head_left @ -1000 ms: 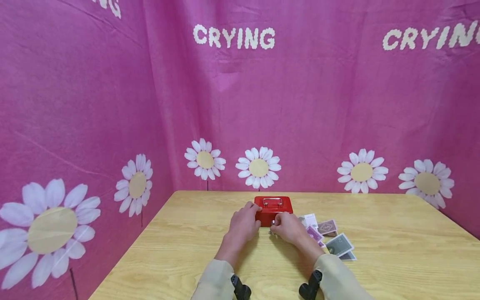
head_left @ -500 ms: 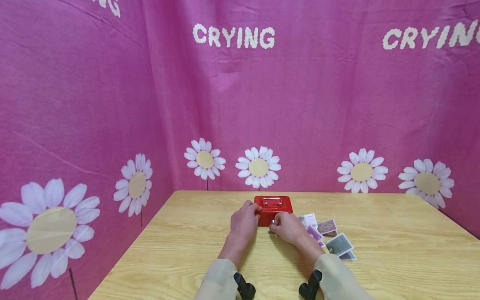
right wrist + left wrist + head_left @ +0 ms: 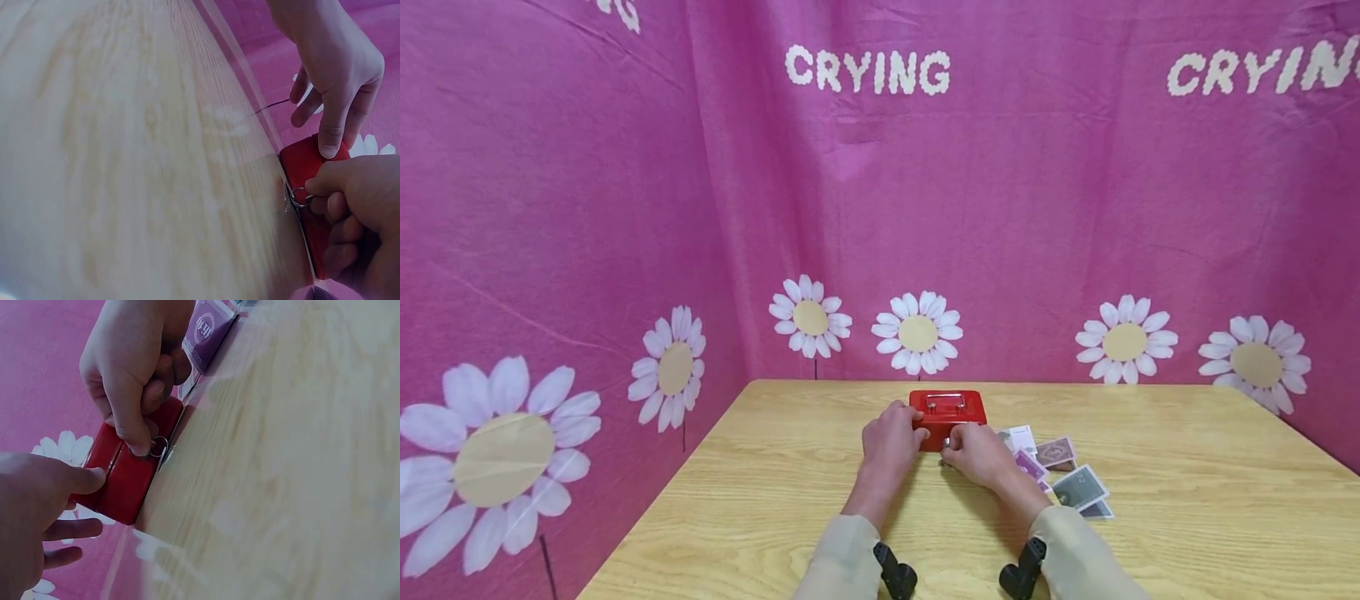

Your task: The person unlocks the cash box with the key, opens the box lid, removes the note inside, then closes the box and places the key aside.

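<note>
A small red cash box (image 3: 934,432) with a silver carry handle (image 3: 945,402) on its shut lid sits toward the far side of the wooden table. My left hand (image 3: 890,442) grips its left front corner, the thumb on the front face at the lid seam and fingers over the top. With thumb and index finger, my right hand (image 3: 981,456) pinches a key at the middle of the box front. The key itself is mostly hidden by the fingertips. From it hangs a metal key ring (image 3: 293,198), with more small metal below it.
Several play banknotes (image 3: 1078,487) lie loosely spread right of the box, partly behind the right forearm. The wooden table (image 3: 805,433) reaches back to a pink cloth backdrop (image 3: 1000,208) with printed daisies. Black wrist cameras (image 3: 895,571) sit at both cuffs.
The left forearm has shifted slightly to the right, its hand staying on the box corner. The right hand keeps its pinch at the box front, and box and banknotes stay put.
</note>
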Demonstrator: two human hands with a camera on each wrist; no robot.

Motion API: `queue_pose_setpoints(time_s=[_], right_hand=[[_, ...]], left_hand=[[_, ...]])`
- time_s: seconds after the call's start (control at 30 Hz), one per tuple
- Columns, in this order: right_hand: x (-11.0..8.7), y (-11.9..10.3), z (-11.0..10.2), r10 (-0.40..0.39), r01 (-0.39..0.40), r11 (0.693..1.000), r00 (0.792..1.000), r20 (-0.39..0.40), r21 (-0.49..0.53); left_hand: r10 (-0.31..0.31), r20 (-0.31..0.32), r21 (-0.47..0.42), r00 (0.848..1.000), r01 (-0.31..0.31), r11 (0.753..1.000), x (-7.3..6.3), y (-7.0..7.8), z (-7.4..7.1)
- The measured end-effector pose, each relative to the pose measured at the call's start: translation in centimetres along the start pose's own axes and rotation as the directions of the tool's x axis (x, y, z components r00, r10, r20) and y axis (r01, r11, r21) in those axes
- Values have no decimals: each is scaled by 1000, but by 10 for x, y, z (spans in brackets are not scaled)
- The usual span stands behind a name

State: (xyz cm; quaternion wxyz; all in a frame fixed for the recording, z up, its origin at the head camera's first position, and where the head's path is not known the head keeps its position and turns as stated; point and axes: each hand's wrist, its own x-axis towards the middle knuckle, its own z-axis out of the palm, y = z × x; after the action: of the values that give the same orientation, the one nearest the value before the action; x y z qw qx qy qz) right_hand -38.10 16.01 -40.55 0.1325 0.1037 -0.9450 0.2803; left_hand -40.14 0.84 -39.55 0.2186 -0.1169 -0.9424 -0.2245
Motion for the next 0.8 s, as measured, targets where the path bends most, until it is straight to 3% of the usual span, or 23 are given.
queue_pose_setpoints(time_s=[0.2, 0.4, 0.63, 0.8], right_hand=[[0, 1, 0, -10, 10, 1000, 1000, -8, -5], [-1, -1, 0, -7, 7, 1000, 1000, -14, 2], [-1, -4, -1, 10, -10, 1000, 1000, -9, 24], [-4, -4, -5, 38, -38, 998, 999, 17, 43]], left_hand=[[19, -60, 24, 998, -18, 1000, 0, 0, 3], [17, -49, 2, 999, -16, 1000, -1, 3, 2], [62, -91, 73, 994, -56, 996, 0, 3, 1], [51, -61, 55, 997, -47, 997, 1, 1, 1]])
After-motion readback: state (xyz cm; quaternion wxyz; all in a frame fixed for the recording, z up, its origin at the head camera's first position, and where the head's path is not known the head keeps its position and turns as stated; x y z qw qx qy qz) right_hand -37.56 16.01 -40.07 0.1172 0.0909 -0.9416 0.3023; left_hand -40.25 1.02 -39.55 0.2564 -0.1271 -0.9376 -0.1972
